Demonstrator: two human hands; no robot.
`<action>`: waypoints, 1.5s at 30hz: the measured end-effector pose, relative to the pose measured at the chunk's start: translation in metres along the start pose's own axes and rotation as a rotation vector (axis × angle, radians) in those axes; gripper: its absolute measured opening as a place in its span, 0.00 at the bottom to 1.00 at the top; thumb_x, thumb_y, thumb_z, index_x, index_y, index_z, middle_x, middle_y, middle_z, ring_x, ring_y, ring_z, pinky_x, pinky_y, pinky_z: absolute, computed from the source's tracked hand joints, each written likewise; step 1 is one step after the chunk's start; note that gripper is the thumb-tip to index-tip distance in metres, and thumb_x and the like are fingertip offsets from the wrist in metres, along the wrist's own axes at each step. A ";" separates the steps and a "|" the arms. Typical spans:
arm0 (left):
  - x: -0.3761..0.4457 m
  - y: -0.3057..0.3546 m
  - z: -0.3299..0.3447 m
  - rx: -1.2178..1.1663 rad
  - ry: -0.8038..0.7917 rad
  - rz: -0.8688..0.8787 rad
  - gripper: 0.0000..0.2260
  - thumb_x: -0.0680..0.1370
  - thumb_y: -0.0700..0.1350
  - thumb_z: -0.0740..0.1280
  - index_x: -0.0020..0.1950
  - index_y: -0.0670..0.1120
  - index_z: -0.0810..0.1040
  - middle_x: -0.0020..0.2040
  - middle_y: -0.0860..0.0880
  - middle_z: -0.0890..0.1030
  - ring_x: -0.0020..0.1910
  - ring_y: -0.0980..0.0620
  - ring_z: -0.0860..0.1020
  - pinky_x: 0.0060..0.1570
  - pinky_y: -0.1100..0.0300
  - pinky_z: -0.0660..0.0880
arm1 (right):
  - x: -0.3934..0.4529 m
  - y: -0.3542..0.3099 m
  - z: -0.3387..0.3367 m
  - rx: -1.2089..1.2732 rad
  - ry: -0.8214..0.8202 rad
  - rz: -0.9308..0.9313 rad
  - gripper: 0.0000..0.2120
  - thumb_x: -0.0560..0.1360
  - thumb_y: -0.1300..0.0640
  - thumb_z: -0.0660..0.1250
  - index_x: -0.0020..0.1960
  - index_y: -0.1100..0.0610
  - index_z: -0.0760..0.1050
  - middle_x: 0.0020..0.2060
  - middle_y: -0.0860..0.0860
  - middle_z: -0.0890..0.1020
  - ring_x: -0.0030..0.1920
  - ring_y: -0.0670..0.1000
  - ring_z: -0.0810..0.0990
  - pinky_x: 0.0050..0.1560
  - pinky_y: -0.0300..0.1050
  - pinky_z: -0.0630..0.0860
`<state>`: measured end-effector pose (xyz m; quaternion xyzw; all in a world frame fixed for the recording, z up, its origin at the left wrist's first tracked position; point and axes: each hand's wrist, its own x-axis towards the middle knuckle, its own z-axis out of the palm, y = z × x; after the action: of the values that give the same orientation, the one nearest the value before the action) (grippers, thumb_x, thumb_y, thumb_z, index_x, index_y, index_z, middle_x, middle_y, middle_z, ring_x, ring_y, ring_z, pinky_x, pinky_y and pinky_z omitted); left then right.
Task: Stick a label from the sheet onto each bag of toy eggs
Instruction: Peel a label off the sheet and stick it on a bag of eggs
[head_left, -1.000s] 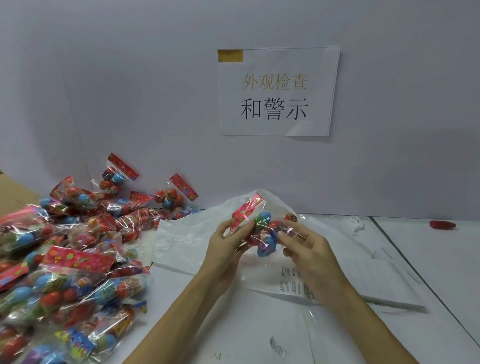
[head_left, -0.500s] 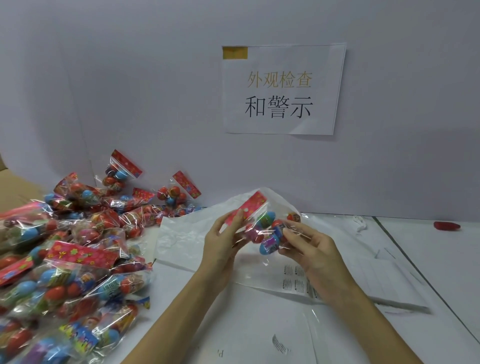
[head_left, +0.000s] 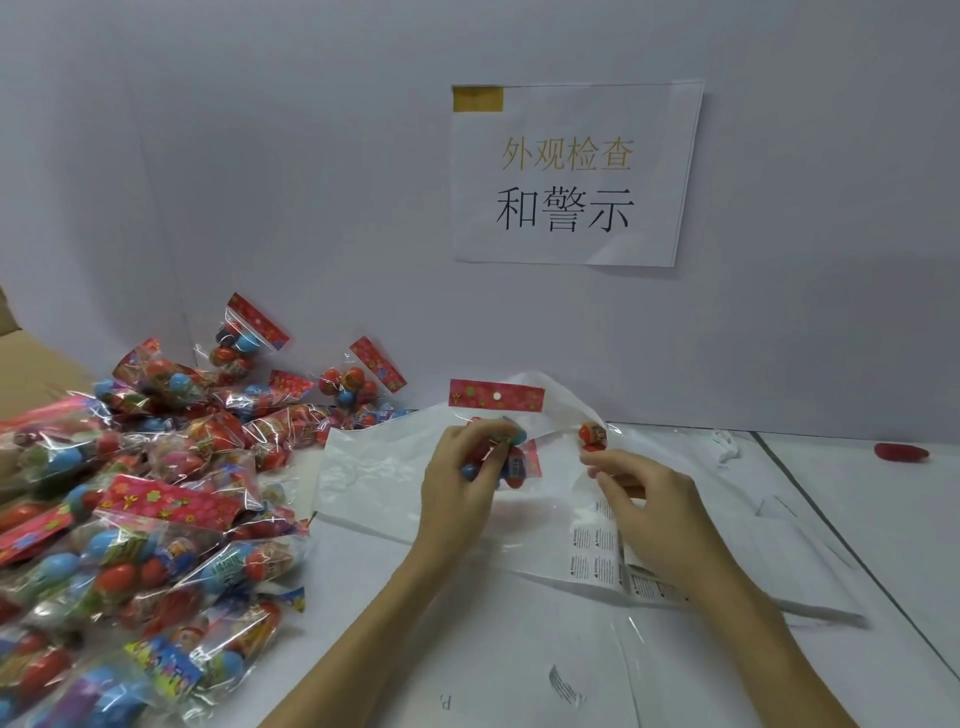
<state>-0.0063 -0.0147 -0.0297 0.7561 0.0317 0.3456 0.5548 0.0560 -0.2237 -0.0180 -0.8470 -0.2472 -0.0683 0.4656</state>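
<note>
The left hand (head_left: 457, 480) curls its fingers round a clear crinkly bag of toy eggs (head_left: 501, 447), holding it upright above the table so its red flowered card header (head_left: 496, 396), flat and rectangular with a small round hang hole, stands on top. Smooth red and blue eggs bunch against the palm inside the glossy film. The right hand (head_left: 641, 491) sits just beside it with no contact between the two, thumb and forefinger drawn together; whether a label is pinched between them is hard to make out at this size. Under that wrist lies the label sheet (head_left: 597, 553), a slick backing paper with small rectangular printed labels in rows. A loose red egg (head_left: 593, 435) rests beyond the fingertips, on or within a rumpled white plastic bag (head_left: 374, 467). To the left a heap of bagged eggs (head_left: 135, 519) slumps in shiny cellophane. The table (head_left: 857, 519) is matte white with a thin dark seam. On the pale wall behind hangs a paper sign (head_left: 571, 176) with printed characters and a yellow tab.
</note>
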 end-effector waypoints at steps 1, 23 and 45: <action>-0.001 -0.002 0.001 0.134 -0.002 0.070 0.13 0.84 0.36 0.66 0.55 0.54 0.83 0.57 0.51 0.80 0.52 0.50 0.82 0.47 0.53 0.84 | 0.001 0.003 -0.004 -0.028 -0.012 0.012 0.12 0.82 0.59 0.69 0.59 0.45 0.84 0.53 0.39 0.85 0.52 0.32 0.80 0.50 0.22 0.73; -0.011 -0.030 0.016 0.552 -0.348 0.297 0.06 0.79 0.49 0.74 0.53 0.48 0.85 0.71 0.49 0.66 0.67 0.48 0.70 0.65 0.55 0.76 | -0.001 0.004 -0.002 -0.160 -0.300 0.047 0.12 0.81 0.57 0.71 0.62 0.47 0.81 0.57 0.41 0.82 0.58 0.43 0.81 0.53 0.33 0.80; -0.010 -0.037 0.017 0.581 -0.292 0.316 0.04 0.81 0.48 0.72 0.51 0.49 0.82 0.68 0.52 0.66 0.59 0.49 0.73 0.57 0.50 0.78 | 0.003 0.009 -0.004 -0.168 -0.235 0.027 0.09 0.79 0.57 0.74 0.48 0.44 0.78 0.47 0.40 0.85 0.51 0.39 0.83 0.58 0.38 0.80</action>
<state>0.0084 -0.0191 -0.0689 0.9193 -0.0682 0.2919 0.2550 0.0636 -0.2301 -0.0219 -0.8883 -0.2822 0.0170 0.3619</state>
